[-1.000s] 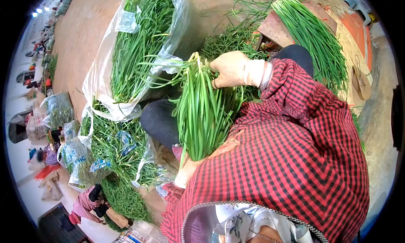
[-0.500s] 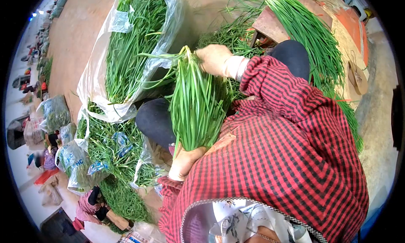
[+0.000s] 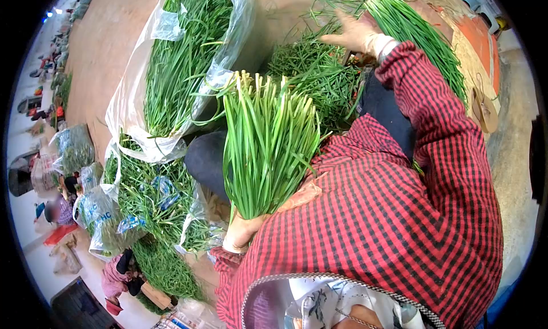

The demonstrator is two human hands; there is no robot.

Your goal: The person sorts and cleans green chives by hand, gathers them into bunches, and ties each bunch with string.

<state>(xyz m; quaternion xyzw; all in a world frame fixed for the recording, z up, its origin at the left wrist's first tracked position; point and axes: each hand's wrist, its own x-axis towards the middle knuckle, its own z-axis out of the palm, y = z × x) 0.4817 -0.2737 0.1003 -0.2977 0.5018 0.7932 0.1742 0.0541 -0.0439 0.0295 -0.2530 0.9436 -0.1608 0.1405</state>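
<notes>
My left hand is wrapped round the lower end of a thick bunch of garlic chives, which stands fanned upward in front of my lap with its pale stem ends on top. Higher up and to the right, my right hand reaches out with thumb and fingers apart, and nothing shows in it. Just beside it lies a long sheaf of garlic chives on a low stand. Below that hand is a heap of loose green leaves on the floor.
An open plastic bag full of long chives lies at my left, with another bag of loose greens nearer. A sandal is at the right. Other people sit among bags at the far left.
My right hand has left the top of the bunch and moved up and right, opening beside the sheaf. The bunch's stem ends now show fully; my left hand still holds it.
</notes>
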